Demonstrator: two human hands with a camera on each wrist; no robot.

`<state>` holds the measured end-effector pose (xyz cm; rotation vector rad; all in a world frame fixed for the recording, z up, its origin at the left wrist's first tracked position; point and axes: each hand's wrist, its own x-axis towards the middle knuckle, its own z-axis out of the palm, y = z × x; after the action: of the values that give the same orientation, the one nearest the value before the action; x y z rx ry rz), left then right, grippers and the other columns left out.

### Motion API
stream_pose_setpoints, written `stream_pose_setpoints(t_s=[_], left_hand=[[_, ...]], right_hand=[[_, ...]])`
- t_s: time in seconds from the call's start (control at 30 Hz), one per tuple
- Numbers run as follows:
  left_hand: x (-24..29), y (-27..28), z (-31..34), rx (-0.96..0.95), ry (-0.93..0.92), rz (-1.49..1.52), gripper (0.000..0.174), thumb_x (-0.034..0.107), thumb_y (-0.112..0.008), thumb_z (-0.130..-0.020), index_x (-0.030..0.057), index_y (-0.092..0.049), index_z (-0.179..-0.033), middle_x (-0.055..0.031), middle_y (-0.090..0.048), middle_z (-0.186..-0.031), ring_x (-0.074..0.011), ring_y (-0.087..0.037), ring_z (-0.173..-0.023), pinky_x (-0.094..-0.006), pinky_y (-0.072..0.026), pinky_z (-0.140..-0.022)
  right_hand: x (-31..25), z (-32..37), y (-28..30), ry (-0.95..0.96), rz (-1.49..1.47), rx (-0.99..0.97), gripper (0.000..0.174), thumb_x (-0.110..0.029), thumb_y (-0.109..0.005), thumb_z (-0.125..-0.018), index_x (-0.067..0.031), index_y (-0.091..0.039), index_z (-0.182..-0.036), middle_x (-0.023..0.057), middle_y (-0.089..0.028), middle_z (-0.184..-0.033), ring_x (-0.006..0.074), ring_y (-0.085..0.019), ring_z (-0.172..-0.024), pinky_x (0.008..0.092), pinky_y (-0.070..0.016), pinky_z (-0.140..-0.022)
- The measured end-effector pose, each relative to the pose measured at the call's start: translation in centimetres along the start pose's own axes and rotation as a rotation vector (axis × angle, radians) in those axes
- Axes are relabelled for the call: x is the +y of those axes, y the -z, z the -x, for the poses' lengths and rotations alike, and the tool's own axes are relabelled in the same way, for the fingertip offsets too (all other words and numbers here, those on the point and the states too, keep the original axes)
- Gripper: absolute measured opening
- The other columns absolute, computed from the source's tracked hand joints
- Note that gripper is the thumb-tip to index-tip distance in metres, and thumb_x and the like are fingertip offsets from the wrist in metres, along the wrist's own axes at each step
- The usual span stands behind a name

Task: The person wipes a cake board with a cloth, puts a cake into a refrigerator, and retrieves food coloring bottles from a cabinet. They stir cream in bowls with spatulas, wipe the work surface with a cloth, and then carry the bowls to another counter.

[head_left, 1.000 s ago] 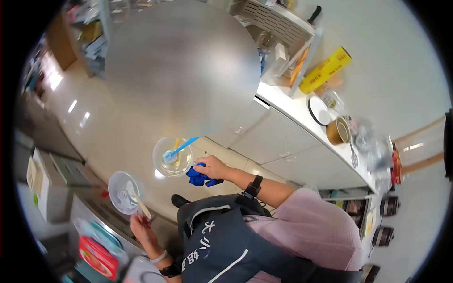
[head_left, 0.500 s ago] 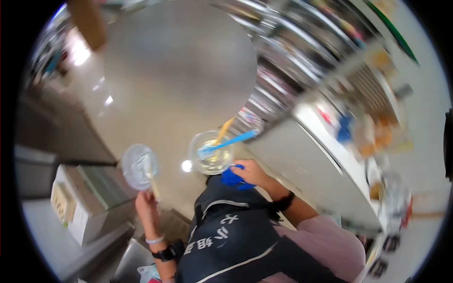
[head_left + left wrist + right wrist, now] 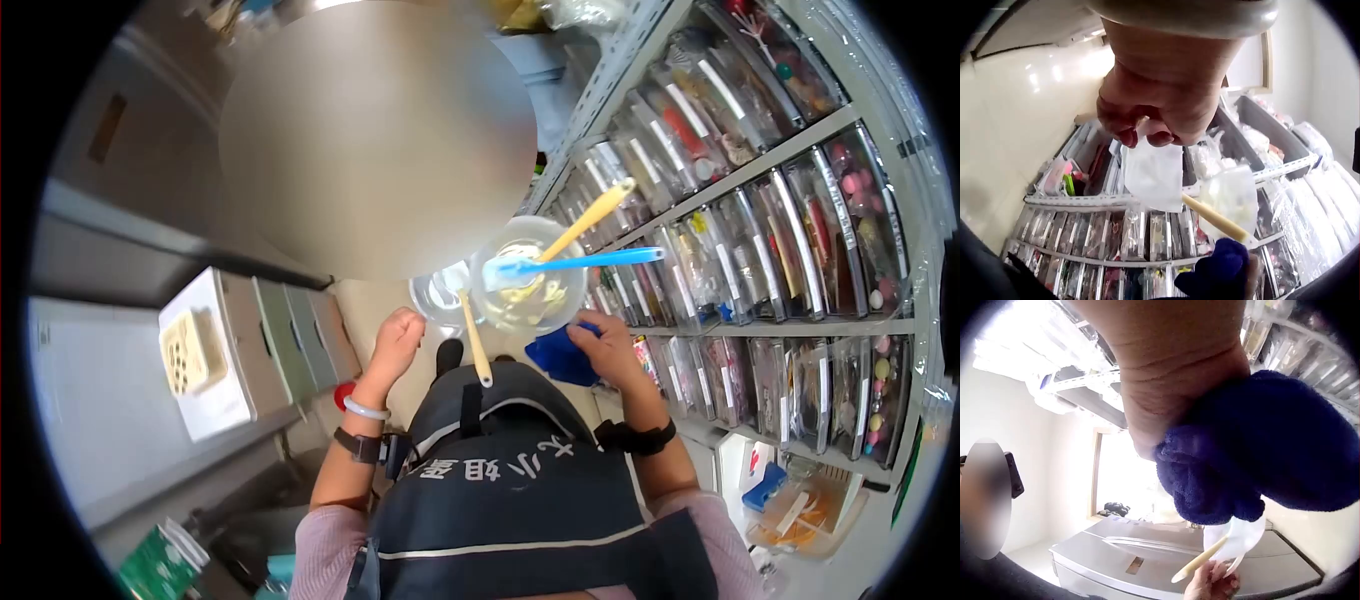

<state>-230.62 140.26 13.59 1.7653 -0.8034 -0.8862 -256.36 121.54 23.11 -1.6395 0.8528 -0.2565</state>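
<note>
My left hand grips the rim of a translucent bowl with white cream and a cream-handled spatula. In the left wrist view the fingers of that hand pinch the rim of this bowl. My right hand holds a blue cloth at the edge of a second clear bowl. A blue spatula and a yellow one lean in the second bowl, in pale contents. The cloth hides most of the right fingers in the right wrist view.
Shelves packed with clear cases stand on the right. A white-topped drawer cabinet is at left, with a cream basket on it. A clear tub with orange items sits at lower right.
The view has turned from the white counter to the shelves of cases. Both hands have come closer together, and the two bowls now overlap in the head view.
</note>
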Motion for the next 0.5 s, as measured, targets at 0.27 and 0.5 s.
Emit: stream_pose_setpoints(t_s=[0.27, 0.5], left_hand=[[0.6, -2.7, -8.7, -0.397, -0.219, -0.091, 0.027, 0.018, -0.047, -0.087, -0.0009, -0.05, -0.068, -0.0063, -0.048, -0.071, -0.0127, -0.049, -0.058, -0.0249, -0.0425, -0.053], [4.1, -9.4, -9.0, -0.732, -0.249, -0.108, 0.02, 0.009, -0.044, -0.082, -0.0031, -0.049, -0.068, -0.0111, -0.049, -0.068, -0.0214, -0.048, -0.059, -0.0313, -0.0396, -0.055]], right_hand=[[0.3, -1.1, -1.2, -0.041, -0.076, 0.175, 0.018, -0.017, -0.058, -0.08, 0.0, -0.062, -0.084, 0.0043, -0.057, -0.068, 0.0089, -0.05, -0.063, 0.0239, -0.0412, -0.06], [4.2, 8.6, 0.2, -0.088, -0.229, 0.45, 0.02, -0.019, -0.058, -0.083, 0.0009, -0.061, -0.087, 0.0035, -0.057, -0.064, 0.0081, -0.049, -0.058, 0.0241, -0.0416, -0.055]])
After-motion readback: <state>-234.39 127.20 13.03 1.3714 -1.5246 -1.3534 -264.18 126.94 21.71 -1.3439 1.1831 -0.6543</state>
